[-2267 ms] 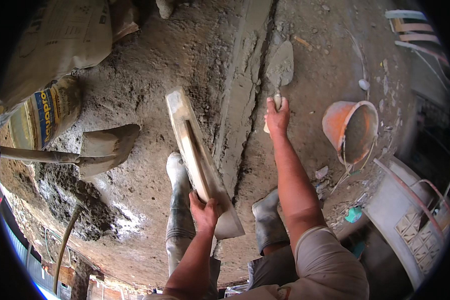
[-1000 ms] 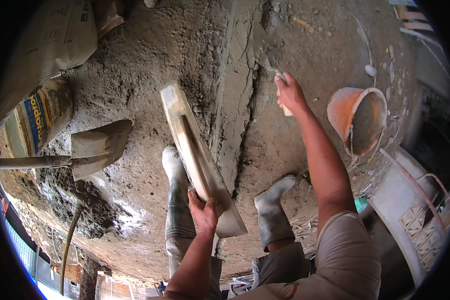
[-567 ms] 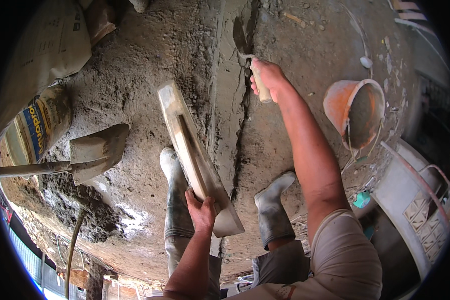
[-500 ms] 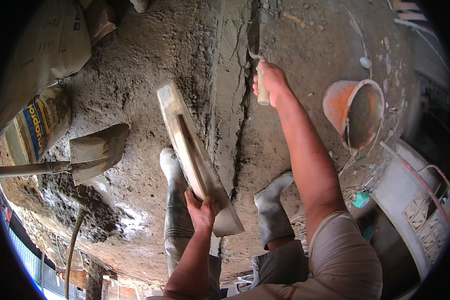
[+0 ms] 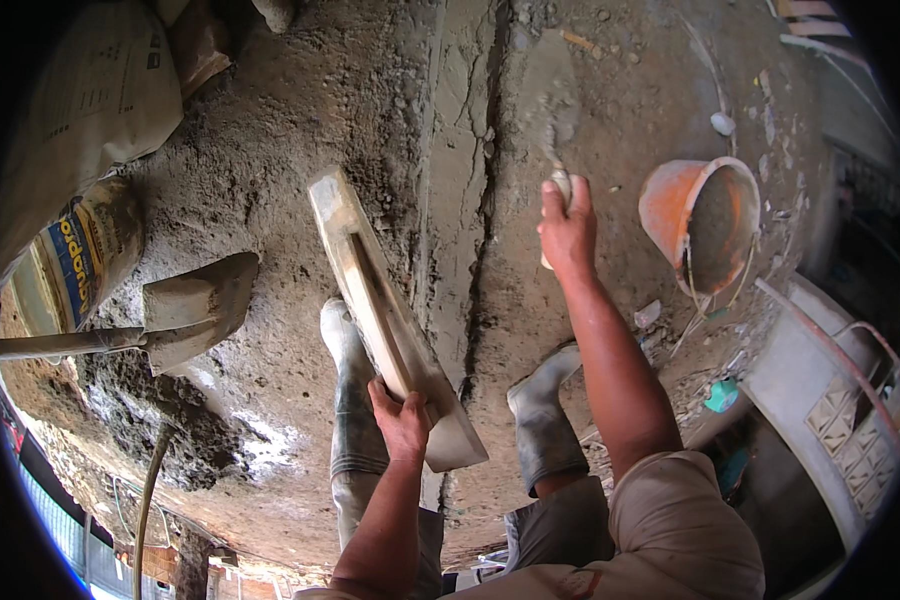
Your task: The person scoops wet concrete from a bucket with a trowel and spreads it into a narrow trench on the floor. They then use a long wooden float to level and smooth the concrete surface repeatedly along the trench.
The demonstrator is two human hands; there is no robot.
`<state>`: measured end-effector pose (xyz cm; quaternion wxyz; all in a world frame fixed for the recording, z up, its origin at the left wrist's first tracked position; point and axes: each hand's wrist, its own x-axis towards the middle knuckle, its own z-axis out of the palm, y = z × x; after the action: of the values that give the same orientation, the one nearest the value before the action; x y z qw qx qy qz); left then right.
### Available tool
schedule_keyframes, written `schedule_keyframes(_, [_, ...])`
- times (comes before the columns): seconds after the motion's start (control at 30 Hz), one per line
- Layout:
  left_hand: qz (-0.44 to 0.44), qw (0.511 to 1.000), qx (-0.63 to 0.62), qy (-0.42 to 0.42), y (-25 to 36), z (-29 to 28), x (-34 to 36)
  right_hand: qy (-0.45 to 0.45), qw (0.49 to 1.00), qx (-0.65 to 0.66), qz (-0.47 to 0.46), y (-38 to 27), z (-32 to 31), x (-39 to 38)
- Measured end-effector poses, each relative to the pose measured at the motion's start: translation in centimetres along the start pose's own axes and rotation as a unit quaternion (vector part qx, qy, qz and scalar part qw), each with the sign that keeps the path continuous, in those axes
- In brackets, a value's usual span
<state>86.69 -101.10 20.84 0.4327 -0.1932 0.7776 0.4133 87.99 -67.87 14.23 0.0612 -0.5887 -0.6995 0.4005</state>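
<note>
My left hand [image 5: 402, 420] grips the near end of a long wooden float board [image 5: 370, 300] caked with grey mortar, held over the ground in front of my left rubber boot [image 5: 348, 400]. My right hand [image 5: 567, 217] is closed on the pale handle of a trowel [image 5: 551, 95], whose mortar-covered blade points away from me, just right of a cracked strip of fresh grey mortar [image 5: 465, 200] running away from my feet. My right boot [image 5: 542, 420] stands right of that strip.
An orange bucket [image 5: 705, 225] with mortar in it sits right of my right arm. A shovel [image 5: 160, 315] lies by a dark wet mortar heap [image 5: 160, 420] at left. Cement sacks [image 5: 90, 150] lie at far left. A hose [image 5: 148, 500] curves at lower left; a wheelbarrow-like frame [image 5: 830, 400] stands at right.
My right hand swung the trowel left toward the mortar strip, then back to the right with the blade pointing away. The left hand and float board stayed put.
</note>
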Motion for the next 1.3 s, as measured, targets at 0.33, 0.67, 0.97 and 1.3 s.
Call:
schedule_keyframes(0.33, [0.055,0.998,-0.010,-0.011,-1.0,0.0,-0.3,0.271,0.954,-0.033,0.122,9.9,-25.1,-3.1])
schedule_keyframes(0.67, [0.135,0.989,0.046,-0.036,-1.5,0.7,-1.2,0.196,0.903,-0.377,-0.069,11.6,-21.4,-5.2])
schedule_keyframes(0.97, [0.202,0.973,0.048,-0.101,-4.0,2.1,-1.8,-0.232,0.971,-0.051,0.033,-1.1,4.2,-22.6])
schedule_keyframes(1.3, [0.231,0.934,0.191,-0.195,-2.3,0.9,-2.4,-0.023,0.997,-0.067,-0.026,3.9,11.7,-9.4])
